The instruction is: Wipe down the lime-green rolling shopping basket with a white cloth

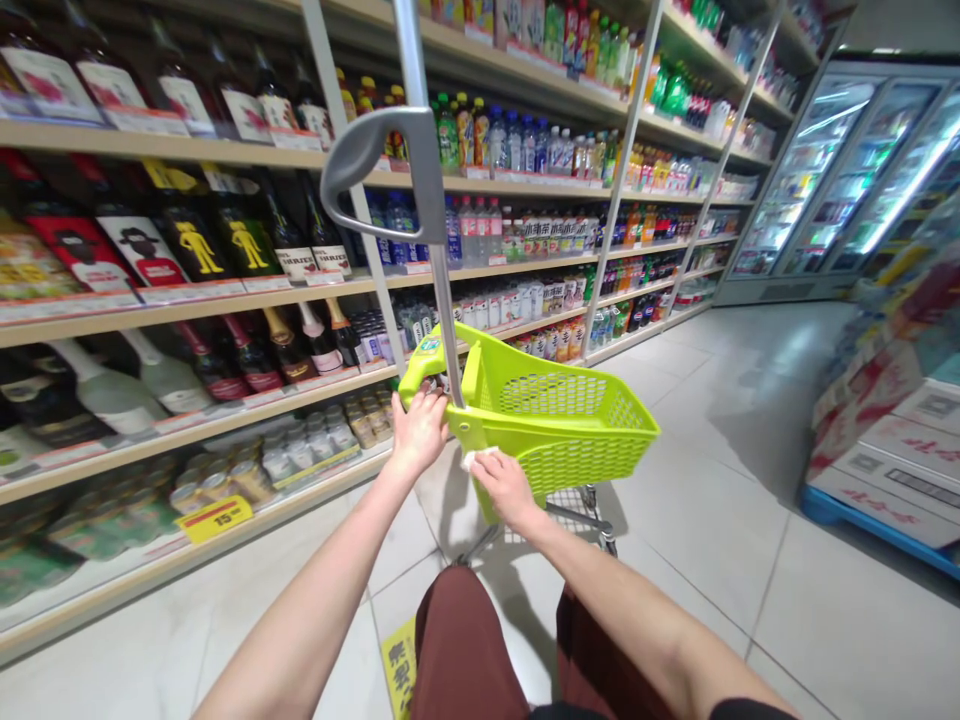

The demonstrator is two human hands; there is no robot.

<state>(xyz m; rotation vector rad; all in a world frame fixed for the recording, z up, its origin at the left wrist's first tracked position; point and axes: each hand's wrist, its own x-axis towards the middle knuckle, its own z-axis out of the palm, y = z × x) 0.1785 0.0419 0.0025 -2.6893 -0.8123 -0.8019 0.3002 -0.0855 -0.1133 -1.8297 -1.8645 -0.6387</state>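
Note:
A lime-green plastic shopping cart with a perforated basket stands in front of me, turned at an angle on its wheeled metal frame. My left hand grips the cart's near end, below its green handle. My right hand is closed on a small white wipe, pressed against the green side panel below the rim. Whether it is cloth or paper I cannot tell. A metal pole with a grey looped grip rises from the cart between my hands and the shelves.
Shelves with wine bottles, soft drinks and cans run along the left. Glass-door fridges stand at the far end. Stacked cartons on a blue pallet are at the right. A yellow sticker lies on the tiled floor.

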